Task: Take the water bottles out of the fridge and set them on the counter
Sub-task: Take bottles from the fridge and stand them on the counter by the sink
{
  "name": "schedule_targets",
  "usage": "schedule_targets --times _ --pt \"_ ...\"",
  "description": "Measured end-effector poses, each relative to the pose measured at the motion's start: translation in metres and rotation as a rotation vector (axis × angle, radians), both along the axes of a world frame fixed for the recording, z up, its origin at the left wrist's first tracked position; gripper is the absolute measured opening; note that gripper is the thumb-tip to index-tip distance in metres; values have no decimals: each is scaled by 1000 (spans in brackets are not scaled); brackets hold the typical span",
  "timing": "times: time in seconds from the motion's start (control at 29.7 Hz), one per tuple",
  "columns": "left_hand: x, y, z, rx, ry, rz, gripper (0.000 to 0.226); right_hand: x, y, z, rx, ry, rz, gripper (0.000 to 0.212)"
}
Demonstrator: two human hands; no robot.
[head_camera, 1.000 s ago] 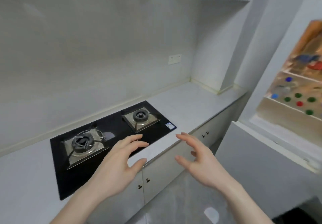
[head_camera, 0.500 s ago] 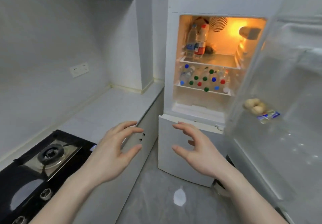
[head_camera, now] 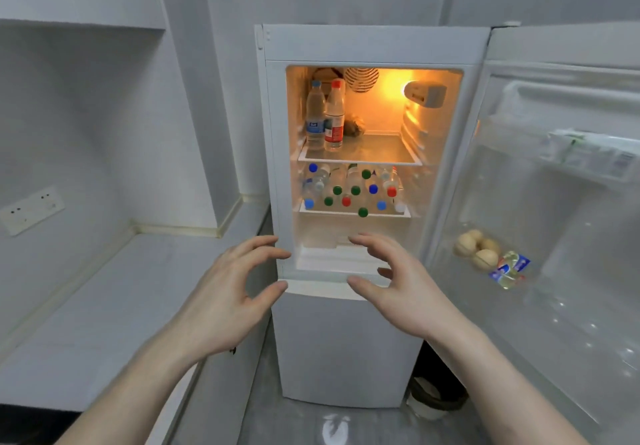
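The small white fridge (head_camera: 346, 340) stands open and lit inside. Two upright water bottles stand at the left of its top shelf, one with a blue cap (head_camera: 315, 115) and one with a red cap (head_camera: 335, 115). On the middle shelf several bottles (head_camera: 351, 188) lie with blue, green and red caps facing me. The grey counter (head_camera: 114, 299) runs along the left. My left hand (head_camera: 228, 292) and my right hand (head_camera: 398, 282) hover in front of the fridge's lower part, fingers spread and loosely curved, holding nothing.
The fridge door (head_camera: 554, 219) hangs open on the right, with round buns (head_camera: 476, 249) and a small packet (head_camera: 509, 270) in its rack. A wall socket (head_camera: 31, 209) sits above the counter. A dark basket (head_camera: 434, 398) stands on the floor by the fridge.
The view has swung right from the stove to face the fridge and come closer. Both hands stay raised and empty in front of me.
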State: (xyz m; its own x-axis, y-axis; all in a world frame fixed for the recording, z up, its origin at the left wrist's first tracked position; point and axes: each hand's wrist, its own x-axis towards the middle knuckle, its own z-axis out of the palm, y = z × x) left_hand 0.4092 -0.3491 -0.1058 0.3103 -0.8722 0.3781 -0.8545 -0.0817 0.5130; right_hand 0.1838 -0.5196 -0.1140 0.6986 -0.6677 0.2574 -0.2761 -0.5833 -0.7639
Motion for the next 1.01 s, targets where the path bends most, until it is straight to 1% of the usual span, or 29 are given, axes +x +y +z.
schedule_targets --times 0.17,0.34,0.44,0.57,0.71,1.01 --pt "53 -50 11 15 -15 -65 36 40 -30 12 -19 -35 -71 55" --pt "75 -102 24 53 7 -139 37 62 -61 21 7 -74 -136 55" --pt "87 -139 33 35 -48 -169 40 75 -88 29 15 -110 -163 54" --pt "100 -179 42 14 -72 -168 41 93 -121 32 14 -131 -186 57" --pt "119 -238 55 9 -75 -137 45 124 -176 37 -8 -160 -185 60" --pt "157 -347 74 19 -7 -8 45 203 -303 45 -9 -160 -224 67"
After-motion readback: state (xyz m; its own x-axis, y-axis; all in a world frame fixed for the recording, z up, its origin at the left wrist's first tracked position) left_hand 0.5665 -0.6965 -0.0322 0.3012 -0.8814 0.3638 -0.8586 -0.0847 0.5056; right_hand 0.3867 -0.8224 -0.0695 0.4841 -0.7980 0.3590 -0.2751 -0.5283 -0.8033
